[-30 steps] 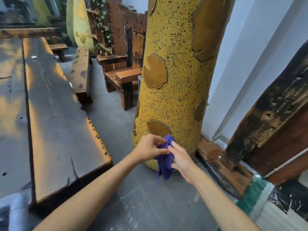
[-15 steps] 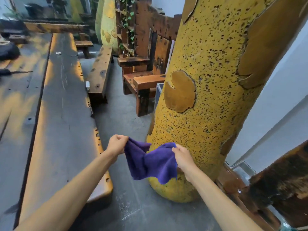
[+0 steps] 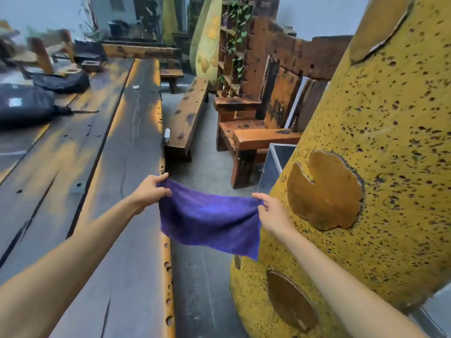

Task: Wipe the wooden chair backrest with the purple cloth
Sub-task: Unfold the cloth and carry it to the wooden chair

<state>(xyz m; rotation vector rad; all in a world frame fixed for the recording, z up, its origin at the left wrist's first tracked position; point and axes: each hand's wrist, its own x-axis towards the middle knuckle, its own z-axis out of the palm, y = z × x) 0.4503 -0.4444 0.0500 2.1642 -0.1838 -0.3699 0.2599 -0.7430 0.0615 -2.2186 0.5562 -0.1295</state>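
Head view: purple cloth (image 3: 210, 222) is held up in mid-air, spread flat between both hands, above the concrete floor (image 3: 207, 167). Left hand (image 3: 152, 191) pinches the cloth's top-left corner, thumb on the near face, fingers curled over the top edge. Right hand (image 3: 271, 213) pinches the top-right corner, thumb and fingers closed on the fabric. Top edge sags a little between the two grips; the rest hangs below the fingers, lower right corner dropping lowest.

Wooden chair (image 3: 258, 123) stands well beyond the fingers, ahead and slightly right of the right hand. Its backrest (image 3: 290, 57) is a dark, rough plank structure, partly hidden behind the yellow speckled column (image 3: 390, 142). Cloth is well apart from the backrest, no contact.

The column is just right of the right hand, close behind its knuckles. Long dark wooden table (image 3: 109, 167) runs left of the left hand; its edge passes under the cloth's left side. Wooden bench (image 3: 188, 113) lies beyond the left fingers, between table and chair. Black bags (image 3: 26, 103) sit on the table, far left.
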